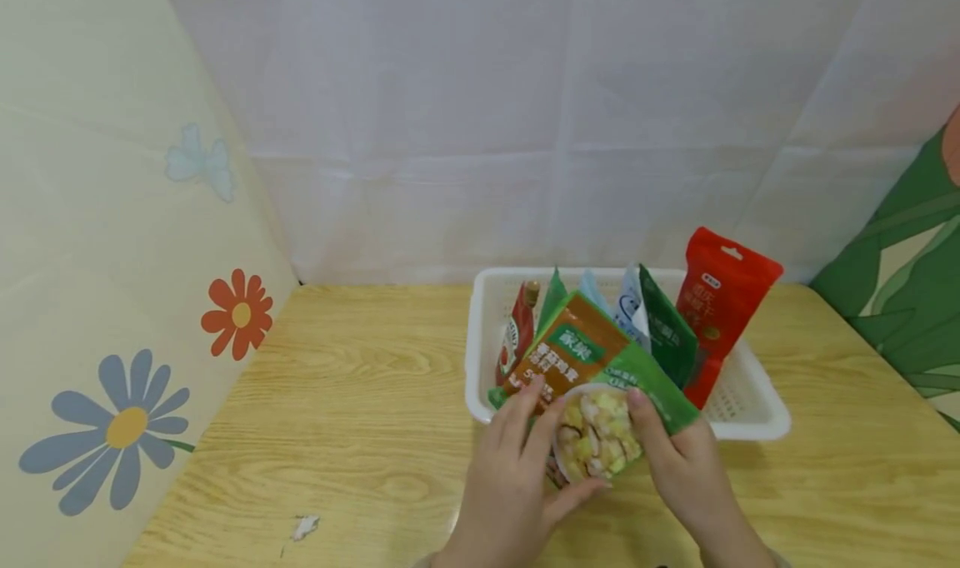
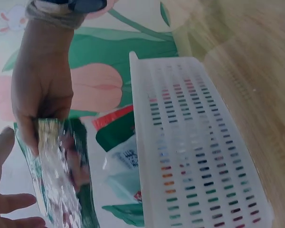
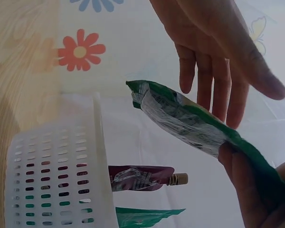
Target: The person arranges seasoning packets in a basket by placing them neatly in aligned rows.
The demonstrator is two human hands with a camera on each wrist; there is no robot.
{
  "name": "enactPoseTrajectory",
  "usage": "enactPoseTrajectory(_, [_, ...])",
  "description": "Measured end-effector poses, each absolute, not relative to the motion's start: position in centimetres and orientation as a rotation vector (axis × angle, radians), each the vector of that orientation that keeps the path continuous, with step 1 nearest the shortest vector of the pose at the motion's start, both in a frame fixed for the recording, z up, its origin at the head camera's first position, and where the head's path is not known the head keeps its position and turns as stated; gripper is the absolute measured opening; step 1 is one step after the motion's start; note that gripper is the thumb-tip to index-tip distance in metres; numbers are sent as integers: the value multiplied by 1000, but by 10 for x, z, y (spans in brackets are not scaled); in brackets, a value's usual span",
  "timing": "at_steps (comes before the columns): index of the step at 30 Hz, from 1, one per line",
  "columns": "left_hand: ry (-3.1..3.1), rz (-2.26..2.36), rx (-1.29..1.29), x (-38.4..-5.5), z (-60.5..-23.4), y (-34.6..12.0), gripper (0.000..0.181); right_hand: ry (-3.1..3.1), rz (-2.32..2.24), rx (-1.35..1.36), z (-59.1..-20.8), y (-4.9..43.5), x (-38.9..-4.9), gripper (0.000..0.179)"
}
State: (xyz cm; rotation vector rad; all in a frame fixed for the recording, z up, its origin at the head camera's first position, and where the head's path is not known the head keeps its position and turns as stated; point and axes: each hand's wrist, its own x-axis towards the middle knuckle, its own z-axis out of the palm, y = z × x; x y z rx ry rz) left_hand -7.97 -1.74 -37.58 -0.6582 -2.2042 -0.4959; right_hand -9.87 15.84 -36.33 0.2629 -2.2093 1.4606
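Note:
A green and brown seasoning packet (image 1: 558, 356), printed with a bowl of food, is tilted up in front of the white basket. My right hand (image 1: 686, 460) pinches its right edge, thumb across the printed front and fingers (image 3: 242, 178) behind it. Over the left part of the packet, my left hand (image 1: 510, 468) spreads its fingers without curling round it. In the right wrist view the left fingers hang loosely straight beside the packet (image 3: 180, 114). The left wrist view shows the packet's shiny back (image 2: 61, 175), above and outside the basket's side.
The white perforated basket (image 1: 761, 422) stands on the wooden table (image 1: 360, 418). Inside are a red ketchup pouch (image 1: 517, 335) with a gold cap, a dark green packet (image 1: 667, 326), a white and blue packet (image 1: 632, 306) and a tall red packet (image 1: 723, 301). A torn white scrap (image 1: 305, 527) lies front left.

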Motion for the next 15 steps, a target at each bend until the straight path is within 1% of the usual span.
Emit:
enactPoseTrajectory(2, [-2182,-432,-674,-78,-377,-14,88,-2215,1473,227,-363,159,-97,27])
enactPoseTrajectory(4, [-2161,-364,-673,-78,-380,-11,91,-2238,1486,198,-363,160,-93,26])
enactPoseTrajectory(6, [-2157,-318,-664,-78,-383,-9,89,-2283,1499,174,-362,160,-90,27])
enactPoseTrajectory(11, [-2164,-307,-642,-78,-389,-5,83,-2394,1497,212,-360,158,-81,32])
enactPoseTrajectory(15, [-2169,-344,-597,-75,-392,-2,81,-2425,1464,236,-362,154,-73,28])
